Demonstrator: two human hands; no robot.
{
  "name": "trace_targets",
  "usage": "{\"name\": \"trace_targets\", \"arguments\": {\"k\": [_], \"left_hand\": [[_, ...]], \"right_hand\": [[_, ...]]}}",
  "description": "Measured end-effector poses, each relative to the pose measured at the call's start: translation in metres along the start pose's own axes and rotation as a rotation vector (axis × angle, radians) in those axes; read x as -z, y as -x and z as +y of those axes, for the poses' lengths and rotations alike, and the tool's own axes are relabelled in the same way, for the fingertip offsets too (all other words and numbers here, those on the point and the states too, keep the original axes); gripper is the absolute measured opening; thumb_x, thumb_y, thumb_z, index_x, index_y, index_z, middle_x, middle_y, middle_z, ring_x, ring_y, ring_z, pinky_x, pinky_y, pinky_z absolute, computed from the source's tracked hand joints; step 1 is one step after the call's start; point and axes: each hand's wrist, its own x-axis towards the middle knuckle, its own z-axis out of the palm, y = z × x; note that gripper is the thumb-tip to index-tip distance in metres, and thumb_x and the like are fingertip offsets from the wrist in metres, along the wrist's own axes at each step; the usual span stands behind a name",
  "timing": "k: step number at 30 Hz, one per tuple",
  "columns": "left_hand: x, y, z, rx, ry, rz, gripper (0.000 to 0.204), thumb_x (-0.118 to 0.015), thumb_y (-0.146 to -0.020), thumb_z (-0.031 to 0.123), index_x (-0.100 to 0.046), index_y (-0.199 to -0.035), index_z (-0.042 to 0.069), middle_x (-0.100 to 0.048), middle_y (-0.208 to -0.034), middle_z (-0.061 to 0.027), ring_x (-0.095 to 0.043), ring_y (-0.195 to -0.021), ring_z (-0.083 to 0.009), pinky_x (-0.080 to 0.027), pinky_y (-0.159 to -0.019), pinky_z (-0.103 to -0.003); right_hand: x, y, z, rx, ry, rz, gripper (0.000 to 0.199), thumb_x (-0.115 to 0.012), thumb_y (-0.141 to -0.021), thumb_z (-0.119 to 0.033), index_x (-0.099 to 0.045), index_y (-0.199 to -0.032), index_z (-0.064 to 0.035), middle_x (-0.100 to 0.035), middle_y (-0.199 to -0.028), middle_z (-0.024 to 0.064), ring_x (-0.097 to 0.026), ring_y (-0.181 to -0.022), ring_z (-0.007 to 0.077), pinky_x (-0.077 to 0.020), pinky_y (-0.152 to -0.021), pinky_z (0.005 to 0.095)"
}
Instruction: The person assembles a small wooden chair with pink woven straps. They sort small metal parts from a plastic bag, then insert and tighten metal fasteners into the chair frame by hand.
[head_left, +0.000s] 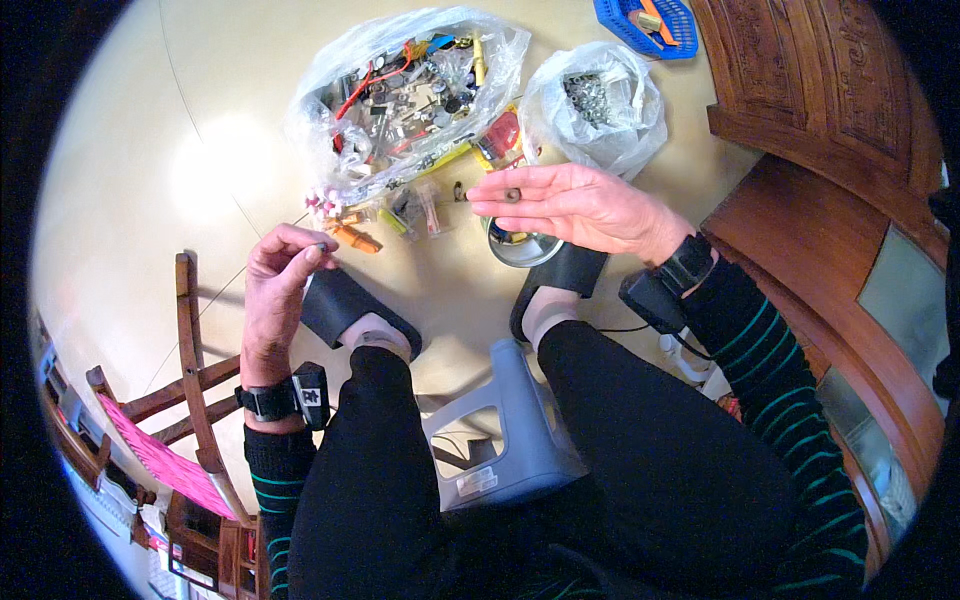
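Note:
My left hand (pixel 283 275) has its thumb and forefinger pinched on a small dark piece (pixel 323 247), too small to name. My right hand (pixel 590 208) is turned palm up with its fingers stretched to the left. A small brown ring-shaped piece (pixel 513 195) rests against these fingers. Partly hidden under the right hand, a round metal-rimmed bowl (pixel 527 255) holds small coloured things. Beyond my hands lies a spread clear plastic bag (pixel 310 120) full of mixed small parts. Beside it, another plastic bag (pixel 640 135) contains many small shiny metal pieces.
Orange pieces (pixel 355 238) and small clear packets (pixel 430 208) lie on the floor near the large bag. A blue basket (pixel 640 35) stands far right, by carved wooden furniture (pixel 820 85). A grey plastic stool (pixel 500 430) is between my legs; a wooden frame (pixel 190 360) stands left.

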Motion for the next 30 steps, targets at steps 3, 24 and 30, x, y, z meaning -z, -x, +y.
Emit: {"name": "trace_targets", "arguments": {"k": [3, 24, 30], "left_hand": [[0.005, 0.004, -0.003, -0.006, 0.002, 0.04, 0.006, -0.069, -0.091, 0.007, -0.067, -0.095, 0.003, -0.071, -0.095, -0.0086, -0.065, -0.081, -0.013, -0.053, -0.079, -0.026], [0.005, 0.004, -0.014, 0.004, 0.002, 0.047, 0.01, -0.072, -0.09, 0.01, -0.066, -0.095, 0.003, -0.068, -0.096, -0.0071, -0.063, -0.084, -0.0129, -0.05, -0.081, -0.027], [0.005, 0.001, -0.017, 0.01, 0.0, 0.019, 0.01, -0.072, -0.09, 0.01, -0.066, -0.095, 0.003, -0.068, -0.096, -0.0072, -0.062, -0.083, -0.0132, -0.051, -0.081, -0.027]], "right_hand": [[0.001, -0.003, 0.004, 0.0, 0.0, 0.0, 0.044, -0.053, -0.099, -0.008, -0.045, -0.14, 0.0069, -0.053, -0.141, 0.0185, -0.05, -0.134, 0.026, -0.04, -0.114, 0.035], [0.083, 0.034, -0.028, 0.366, 1.245, 0.986, 0.008, -0.062, -0.089, -0.005, -0.068, -0.087, 0.0001, -0.073, -0.09, 0.0157, -0.072, -0.082, 0.0221, -0.0543, -0.071, 0.0344], [0.094, 0.015, -0.024, 0.545, 1.834, 0.978, 0.012, -0.061, -0.092, -0.007, -0.068, -0.095, 0.0021, -0.068, -0.08, 0.0205, -0.071, -0.067, 0.0232, -0.0539, -0.062, 0.0349]]}}
